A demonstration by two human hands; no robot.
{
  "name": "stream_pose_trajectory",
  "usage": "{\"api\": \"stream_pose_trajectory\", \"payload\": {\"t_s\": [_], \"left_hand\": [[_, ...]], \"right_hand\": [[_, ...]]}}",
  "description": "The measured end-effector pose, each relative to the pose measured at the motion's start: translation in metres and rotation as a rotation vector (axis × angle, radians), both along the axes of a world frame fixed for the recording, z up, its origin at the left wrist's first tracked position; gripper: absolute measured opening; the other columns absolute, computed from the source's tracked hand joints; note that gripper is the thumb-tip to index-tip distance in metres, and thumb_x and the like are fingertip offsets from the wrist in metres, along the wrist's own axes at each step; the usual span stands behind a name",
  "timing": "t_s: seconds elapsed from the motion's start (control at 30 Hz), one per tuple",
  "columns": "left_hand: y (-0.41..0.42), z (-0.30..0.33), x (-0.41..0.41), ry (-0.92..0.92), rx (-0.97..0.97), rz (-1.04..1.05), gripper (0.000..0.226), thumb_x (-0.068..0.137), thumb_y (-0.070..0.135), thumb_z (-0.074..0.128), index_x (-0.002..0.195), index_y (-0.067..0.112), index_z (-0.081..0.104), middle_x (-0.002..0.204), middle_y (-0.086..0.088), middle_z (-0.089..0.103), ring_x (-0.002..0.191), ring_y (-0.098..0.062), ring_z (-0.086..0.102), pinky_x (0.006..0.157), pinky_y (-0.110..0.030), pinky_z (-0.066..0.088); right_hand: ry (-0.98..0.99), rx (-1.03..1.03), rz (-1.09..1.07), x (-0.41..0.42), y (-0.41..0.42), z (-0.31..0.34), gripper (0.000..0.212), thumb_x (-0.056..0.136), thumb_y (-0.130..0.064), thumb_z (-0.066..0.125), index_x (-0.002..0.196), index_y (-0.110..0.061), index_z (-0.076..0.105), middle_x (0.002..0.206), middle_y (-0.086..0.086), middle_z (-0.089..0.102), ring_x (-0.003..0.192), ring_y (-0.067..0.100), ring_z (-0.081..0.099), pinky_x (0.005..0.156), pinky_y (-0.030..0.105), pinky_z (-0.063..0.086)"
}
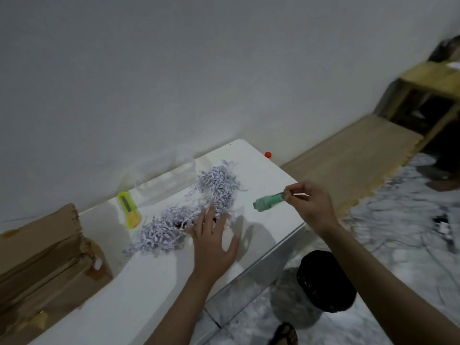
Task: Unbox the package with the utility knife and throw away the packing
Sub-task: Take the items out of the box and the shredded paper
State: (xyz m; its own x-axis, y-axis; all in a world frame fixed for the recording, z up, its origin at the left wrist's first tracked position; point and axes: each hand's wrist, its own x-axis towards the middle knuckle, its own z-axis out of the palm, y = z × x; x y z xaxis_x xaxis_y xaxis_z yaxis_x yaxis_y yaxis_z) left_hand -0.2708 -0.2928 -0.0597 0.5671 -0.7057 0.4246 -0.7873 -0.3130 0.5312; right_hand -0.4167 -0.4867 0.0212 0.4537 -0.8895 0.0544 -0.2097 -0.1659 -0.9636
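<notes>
A pile of pale purple shredded paper packing (189,212) lies spread over the middle of the white table (154,282). My left hand (214,242) is flat with fingers spread, its fingertips touching the near edge of the shreds. My right hand (311,202) pinches the end of a small green object (267,201) and holds it just above the table's right edge. The yellow utility knife (129,209) lies on the table behind the shreds. The opened brown cardboard box (42,265) sits at the left end of the table.
A clear plastic container (166,175) stands at the back by the white wall. A black waste bin (326,280) stands on the tiled floor to the right of the table. A small red thing (268,154) lies past the far corner. Wooden boards and a shelf (423,100) fill the right background.
</notes>
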Motion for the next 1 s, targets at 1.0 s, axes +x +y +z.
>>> {"api": "stream_pose_trajectory", "payload": {"t_s": [1.0], "left_hand": [[-0.062, -0.02, -0.02, 0.044, 0.318, -0.01, 0.056, 0.089, 0.047, 0.044, 0.136, 0.017, 0.048, 0.151, -0.004, 0.036, 0.143, -0.025, 0.025, 0.116, -0.05, 0.019]], "right_hand": [[0.02, 0.142, -0.049, 0.057, -0.056, -0.053, 0.007, 0.08, -0.012, 0.071, 0.083, -0.011, 0.065, 0.085, 0.006, 0.07, 0.076, 0.016, 0.068, 0.064, 0.022, 0.049]]}}
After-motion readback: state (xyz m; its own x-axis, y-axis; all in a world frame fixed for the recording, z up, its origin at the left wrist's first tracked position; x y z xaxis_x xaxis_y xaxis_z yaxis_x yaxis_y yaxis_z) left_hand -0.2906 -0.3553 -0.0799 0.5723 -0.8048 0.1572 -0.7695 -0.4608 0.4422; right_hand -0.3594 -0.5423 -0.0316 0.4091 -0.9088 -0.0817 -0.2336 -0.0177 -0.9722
